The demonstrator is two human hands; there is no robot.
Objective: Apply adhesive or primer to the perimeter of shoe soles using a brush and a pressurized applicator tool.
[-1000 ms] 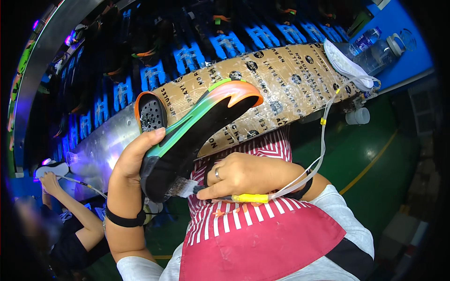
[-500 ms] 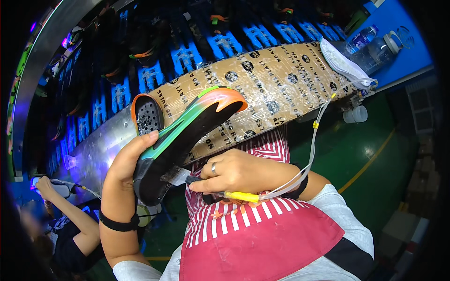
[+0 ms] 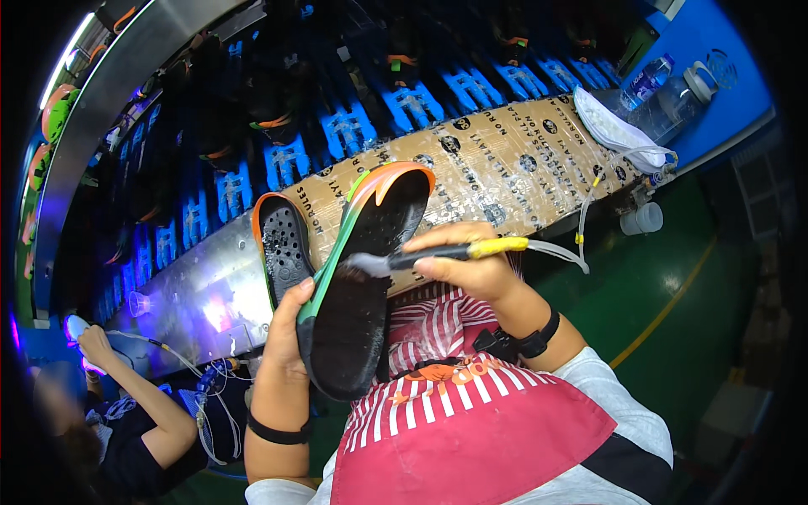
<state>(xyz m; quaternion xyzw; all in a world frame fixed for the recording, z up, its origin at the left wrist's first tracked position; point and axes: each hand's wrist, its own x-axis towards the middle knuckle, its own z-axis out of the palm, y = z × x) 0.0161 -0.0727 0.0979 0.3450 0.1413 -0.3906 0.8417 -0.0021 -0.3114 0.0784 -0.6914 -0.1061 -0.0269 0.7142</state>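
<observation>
My left hand (image 3: pixel 290 324) grips the edge of a shoe sole (image 3: pixel 349 337) with an orange and green rim, thumb on the side wall. The sole's black inner face is turned up toward me, with a wet-looking sheen in places. In my right hand (image 3: pixel 471 261) is a brush (image 3: pixel 433 255) with a black handle, a yellow end and a pale tube. Its bristles (image 3: pixel 368 265) meet the inside of the sole near the middle. Behind it, a second sole (image 3: pixel 284 240) with an orange rim and a holed black inside lies on the bench.
Cardboard (image 3: pixel 497 168) with tape covers much of the bench. Blue racks (image 3: pixel 349 130) line the far side. At the far right are a white shoe-shaped piece (image 3: pixel 619 130), bottles (image 3: pixel 677 101) and a plastic cup (image 3: pixel 641 219). A co-worker's arm (image 3: pixel 139 387) reaches in at left.
The sole has turned more upright and its inner face now shows. My right hand has moved up and away from me, bringing the brush from the heel end onto the middle of the sole.
</observation>
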